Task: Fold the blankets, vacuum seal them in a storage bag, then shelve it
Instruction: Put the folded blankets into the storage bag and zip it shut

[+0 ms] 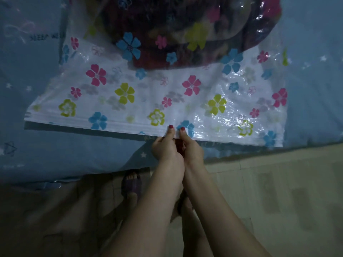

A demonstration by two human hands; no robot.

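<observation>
1. Storage bag (148, 93) lying flat on the bed (46, 154), clear plastic printed with pink, blue and green flowers, its zip edge hanging a little past the bed's near side.
2. Blankets (185, 28) already inside the bag, bundled at its far end, dark red and brown through the plastic; near half of the bag flat and white.
3. Left hand (165, 145) pinching the zip edge near its middle, thumb on top with a red nail, fingers curled beneath.
4. Right hand (191, 147) pinching the same edge just beside the left, thumb on top, fingers tucked under; the two hands touching each other.
5. Both hands at the bag's near edge, the blankets well beyond them across the flat stretch of plastic.
6. Zip strip running left and right from the hands; cannot tell whether sealed.
7. Bed sheet blue with small white stars.
8. Tiled floor (278, 191) below the bed; a foot in a dark sandal (131, 182) close to the bed's edge.
</observation>
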